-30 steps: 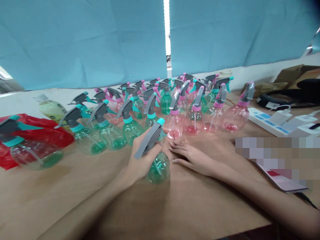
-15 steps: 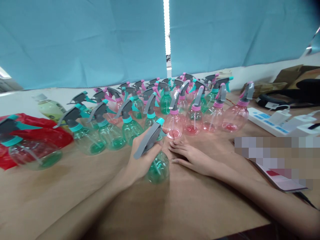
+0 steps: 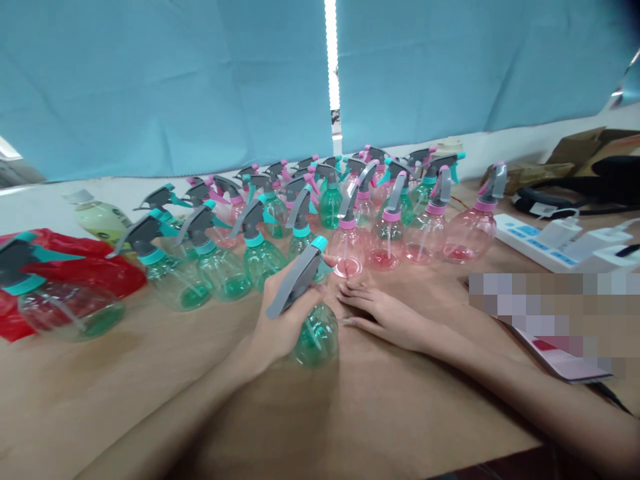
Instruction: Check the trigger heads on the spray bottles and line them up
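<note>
My left hand [image 3: 280,319] is wrapped round the neck of a green spray bottle [image 3: 314,333] with a grey trigger and teal nozzle, which stands on the brown table [image 3: 350,413]. My right hand [image 3: 385,313] lies flat on the table just right of that bottle, fingers stretched out and pointing left, holding nothing. Its fingertips are close to a pink spray bottle [image 3: 347,250]. Behind both hands stand several green spray bottles [image 3: 220,263] and pink ones [image 3: 467,230] in a crowd.
A red plastic bag [image 3: 75,267] and a yellowish bottle [image 3: 100,217] lie at the far left. A white power strip [image 3: 545,243] with plugs sits at the right, beside cardboard and a black cable. A blue curtain [image 3: 175,80] hangs behind.
</note>
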Motion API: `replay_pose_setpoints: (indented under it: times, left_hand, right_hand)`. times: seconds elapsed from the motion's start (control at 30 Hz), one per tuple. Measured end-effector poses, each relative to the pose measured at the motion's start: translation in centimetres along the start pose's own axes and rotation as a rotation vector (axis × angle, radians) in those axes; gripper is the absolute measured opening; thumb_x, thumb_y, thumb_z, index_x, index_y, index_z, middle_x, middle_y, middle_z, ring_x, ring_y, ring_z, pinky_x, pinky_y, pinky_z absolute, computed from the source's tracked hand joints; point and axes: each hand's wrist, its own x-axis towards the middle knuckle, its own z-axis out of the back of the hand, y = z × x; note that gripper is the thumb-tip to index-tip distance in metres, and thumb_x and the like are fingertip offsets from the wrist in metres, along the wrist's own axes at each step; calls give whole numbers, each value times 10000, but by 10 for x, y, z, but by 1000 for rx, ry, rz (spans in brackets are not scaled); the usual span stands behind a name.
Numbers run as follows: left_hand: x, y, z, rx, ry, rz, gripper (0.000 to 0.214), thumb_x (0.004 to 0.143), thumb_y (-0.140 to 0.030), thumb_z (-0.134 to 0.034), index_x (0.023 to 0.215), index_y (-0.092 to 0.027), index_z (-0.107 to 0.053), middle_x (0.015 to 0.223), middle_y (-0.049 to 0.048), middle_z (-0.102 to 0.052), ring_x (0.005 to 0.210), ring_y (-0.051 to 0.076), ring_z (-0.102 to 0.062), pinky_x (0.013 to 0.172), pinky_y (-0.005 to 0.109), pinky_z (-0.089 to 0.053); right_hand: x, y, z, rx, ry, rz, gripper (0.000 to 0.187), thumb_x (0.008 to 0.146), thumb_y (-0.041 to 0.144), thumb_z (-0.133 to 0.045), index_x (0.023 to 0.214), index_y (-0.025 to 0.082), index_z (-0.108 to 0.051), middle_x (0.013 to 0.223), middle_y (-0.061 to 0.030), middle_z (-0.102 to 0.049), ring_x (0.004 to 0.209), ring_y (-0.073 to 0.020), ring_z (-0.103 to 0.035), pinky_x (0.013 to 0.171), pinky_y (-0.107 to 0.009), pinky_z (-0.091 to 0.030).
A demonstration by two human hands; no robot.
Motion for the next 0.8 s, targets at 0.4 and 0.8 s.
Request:
replay_pose_setpoints:
  times: [0.4, 0.8]
  left_hand:
    - [1, -3, 0, -19, -31, 20, 49, 767, -228, -575, 750, -197, -541, 640, -28, -503, 720, 172, -556, 658, 293, -423]
    - [1, -4, 1, 73, -31, -33, 86, 785, -197, -539, 843, -216, -600, 808, 1, -616, 717, 157, -542, 661, 287, -421]
  right_hand:
    - [0, 1, 1, 36, -13, -9, 519, 949, 476, -455, 1355, 161, -525, 1416, -125, -504, 1352, -288, -407, 1119, -512, -337]
    - [0, 3, 2, 31, -6, -15, 511, 951, 468, -459, 1355, 162, -525, 1414, -120, -510, 1353, -280, -406, 1122, -489, -342]
